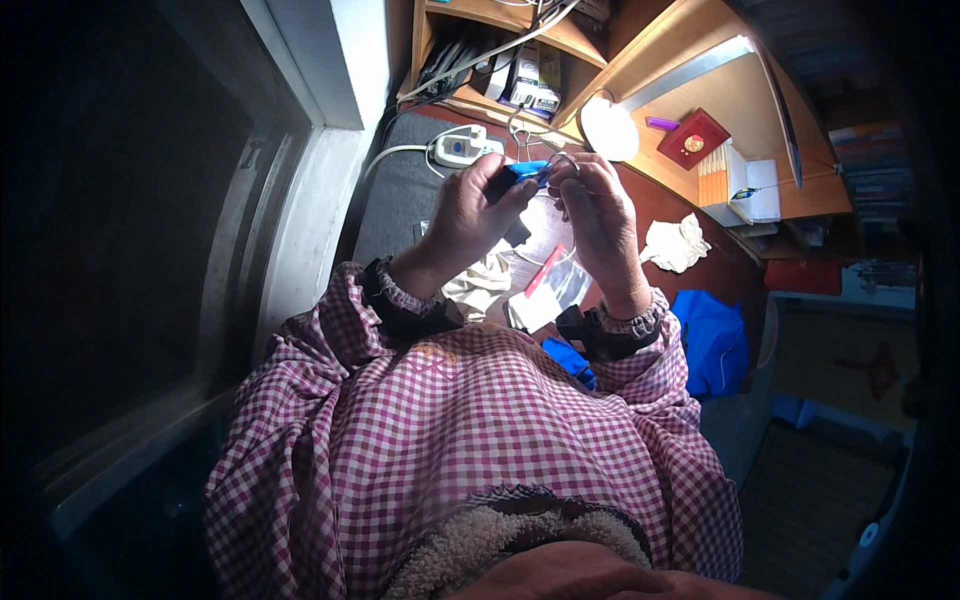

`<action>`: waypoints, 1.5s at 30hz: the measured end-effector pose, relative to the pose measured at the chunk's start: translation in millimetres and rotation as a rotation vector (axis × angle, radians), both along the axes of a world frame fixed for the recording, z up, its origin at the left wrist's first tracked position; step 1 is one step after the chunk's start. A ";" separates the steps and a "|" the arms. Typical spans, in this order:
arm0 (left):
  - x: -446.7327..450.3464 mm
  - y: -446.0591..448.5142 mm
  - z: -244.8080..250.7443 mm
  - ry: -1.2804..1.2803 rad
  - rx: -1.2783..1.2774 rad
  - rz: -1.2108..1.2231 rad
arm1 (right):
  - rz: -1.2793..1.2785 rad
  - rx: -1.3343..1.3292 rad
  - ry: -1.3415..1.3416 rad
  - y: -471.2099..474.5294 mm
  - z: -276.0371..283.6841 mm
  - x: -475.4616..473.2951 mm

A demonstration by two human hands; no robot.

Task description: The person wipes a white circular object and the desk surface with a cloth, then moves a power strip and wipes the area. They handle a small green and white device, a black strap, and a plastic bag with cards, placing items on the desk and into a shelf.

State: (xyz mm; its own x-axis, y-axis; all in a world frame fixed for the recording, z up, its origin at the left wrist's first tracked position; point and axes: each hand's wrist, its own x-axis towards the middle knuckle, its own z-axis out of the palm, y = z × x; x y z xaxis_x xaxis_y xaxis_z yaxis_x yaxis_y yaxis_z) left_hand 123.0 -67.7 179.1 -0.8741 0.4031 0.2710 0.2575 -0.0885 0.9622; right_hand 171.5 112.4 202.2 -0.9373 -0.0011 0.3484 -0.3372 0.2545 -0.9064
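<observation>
My left hand [480, 202] is closed around a small blue and black object [529, 172], whose exact kind I cannot tell. Close on its right, my right hand [600, 210] pinches a thin curved metal piece [564, 159] between thumb and fingers. The fingertips of both hands nearly meet, and part of each held thing is hidden by them. Below the hands lie a clear plastic bag with a red edge [546, 271], a white piece like folded paper [534, 309] and a crumpled cream cloth [480, 289].
A white power strip [459, 148] with cables lies beyond my left hand. At the right are a round white lamp base [609, 129], crumpled tissue [676, 243], a blue fabric bag [709, 345] and a red box [693, 141]. Wooden shelves [660, 60] border the far side, a window frame [300, 225] the left.
</observation>
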 end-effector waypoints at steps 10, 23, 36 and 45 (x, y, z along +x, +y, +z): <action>10.4 7.6 -7.7 0.377 -0.307 0.104 | -0.192 -0.046 0.052 -4.6 -14.4 2.5; 10.5 25.3 -46.7 -0.073 0.094 -0.099 | 0.216 -0.569 -0.163 34.8 -39.6 32.4; 15.4 -41.9 -114.6 0.430 -0.521 0.240 | -0.151 -0.327 0.037 43.8 -10.1 -5.8; 27.6 -102.0 -191.0 0.757 -0.657 0.286 | -0.294 -0.166 0.253 69.0 24.2 -63.4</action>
